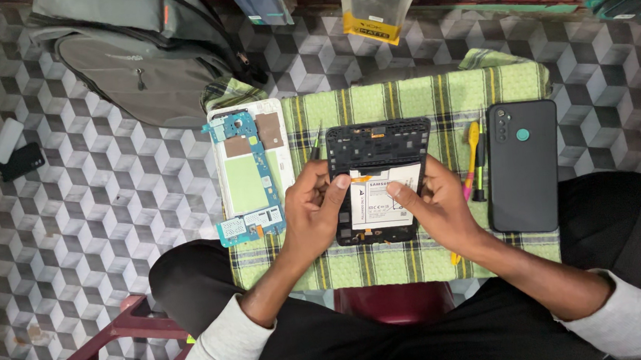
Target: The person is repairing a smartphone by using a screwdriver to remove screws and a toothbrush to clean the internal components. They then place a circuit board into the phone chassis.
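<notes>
A: Why both hands on it?
B: The left hand (313, 207) steadies the opened tablet (378, 179) at its edge, thumb pressing the white battery (380, 198). The right hand (430, 198) pinches at the battery's other side. Both grips are clenched on it, so it can't slide on the green cloth (406, 101).
A: And the rest?
B: Circuit board (250, 176) left, pry tools (474, 156) and dark phone (524, 165) right, all within reach. The backpack (139, 53) lies beyond, on the floor.
</notes>
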